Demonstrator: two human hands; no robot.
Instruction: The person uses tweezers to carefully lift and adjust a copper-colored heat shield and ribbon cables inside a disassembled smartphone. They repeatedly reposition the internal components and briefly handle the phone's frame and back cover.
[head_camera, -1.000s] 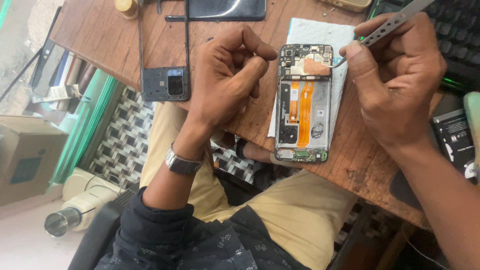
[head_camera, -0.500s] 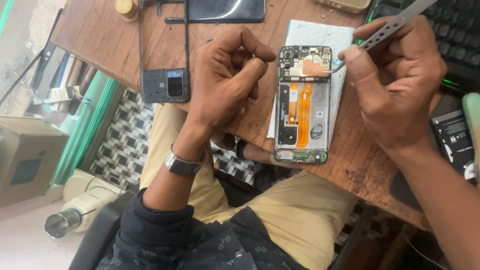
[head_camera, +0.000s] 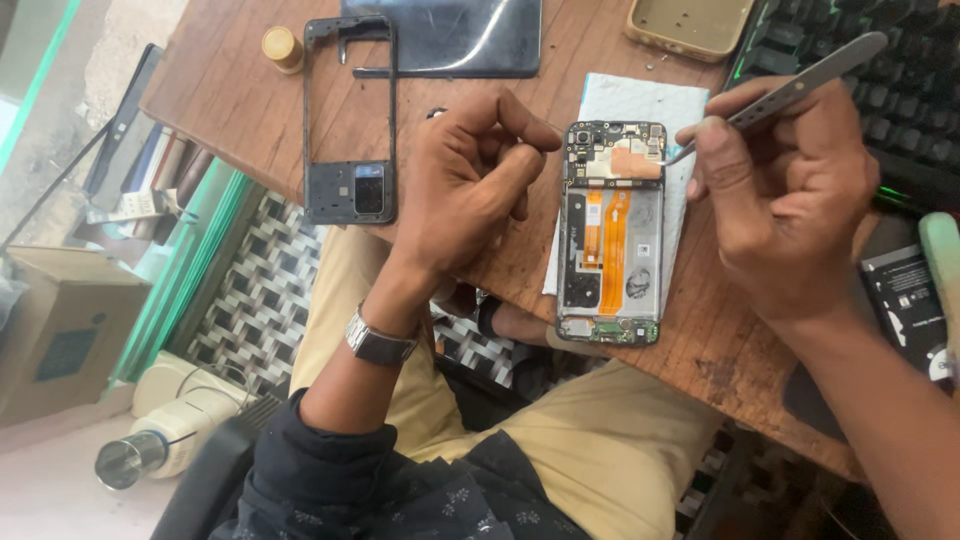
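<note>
Fingers of the right hand (head_camera: 790, 210) are pinched together on a pair of metal tweezers (head_camera: 800, 85), whose shaft slants up and away to the right while the tips come down at the upper right edge of the opened phone (head_camera: 612, 235) — touching or just shy of it, I cannot tell which. Fingers of the left hand (head_camera: 470, 180) are curled together, thumb and forefinger nearly meeting just beside the phone's upper left edge; whether they hold a small part or only brace the frame is hidden. The phone lies face down with its back removed, board and orange flex cables showing, long axis running away from the person, near end close to the tabletop (head_camera: 260, 110) edge. It sits between the two hands, the right hand's tool being the closer contact at the top end. Under it a pale sheet of padded wrap (head_camera: 640, 100) — the phone overhangs it slightly. Left of the left hand rests a black phone frame (head_camera: 350, 120), with a dark back cover (head_camera: 450, 35) beyond it, a small yellow-capped bottle (head_camera: 282, 47) and a tan phone case (head_camera: 690, 22) at the far side. A keyboard (head_camera: 900, 90) lies to the right. Worn brown wood; patterned floor tiles and a cardboard box (head_camera: 60, 330) below.
</note>
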